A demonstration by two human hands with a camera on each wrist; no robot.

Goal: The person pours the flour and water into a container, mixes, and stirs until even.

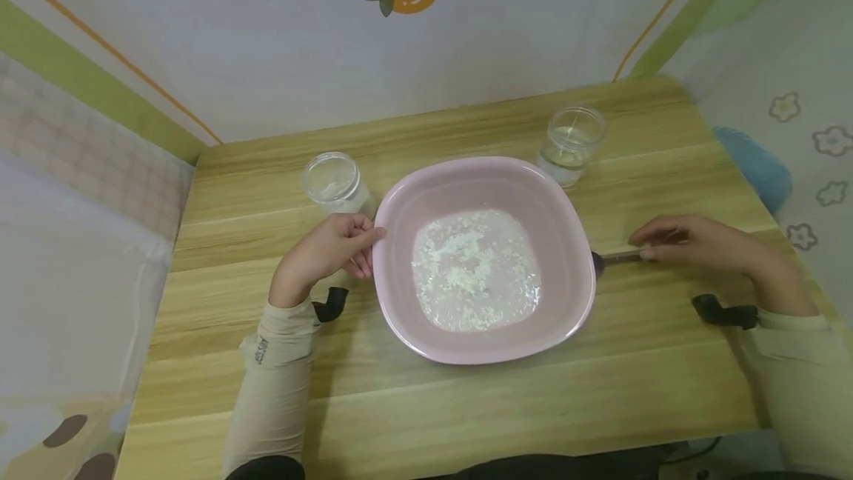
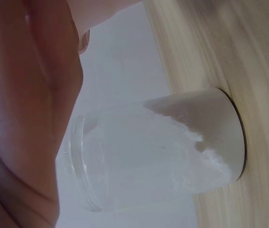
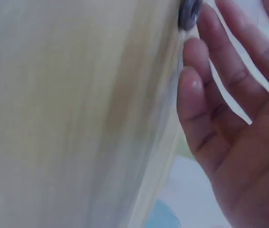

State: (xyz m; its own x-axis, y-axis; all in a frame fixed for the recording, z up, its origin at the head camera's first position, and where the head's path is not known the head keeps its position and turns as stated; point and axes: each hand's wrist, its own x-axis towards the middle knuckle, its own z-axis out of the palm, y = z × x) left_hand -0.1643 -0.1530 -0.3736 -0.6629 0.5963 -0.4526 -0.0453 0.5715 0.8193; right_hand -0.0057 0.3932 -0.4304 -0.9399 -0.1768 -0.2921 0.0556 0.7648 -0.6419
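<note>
A dark-ended handle [image 1: 621,257] is lying directly left of the right hand's [image 1: 700,243] fingertips, its long axis running left to right, with the right end slightly farther. The right hand is being much the nearer one; the left hand [image 1: 333,247] is sitting across the basin [image 1: 563,258], at its left rim. The handle's dark end is showing just beside the basin's right rim, which may be hiding the rest. The right thumb and fingers are forming a narrow gap at the handle's right end, the other fingers bending gently; whether they are actually pinching it, one cannot tell.

The left hand is gripping the rim, its thumb lying over the edge and its fingers curling outside. White powder [image 1: 469,265] is lying in clumps in wet-looking liquid on the basin's floor. A clear jar [image 1: 346,195], partly filled with something white, is standing beyond the left hand. A glass [image 1: 565,161] holding clear liquid is standing near the basin's far right corner.
</note>
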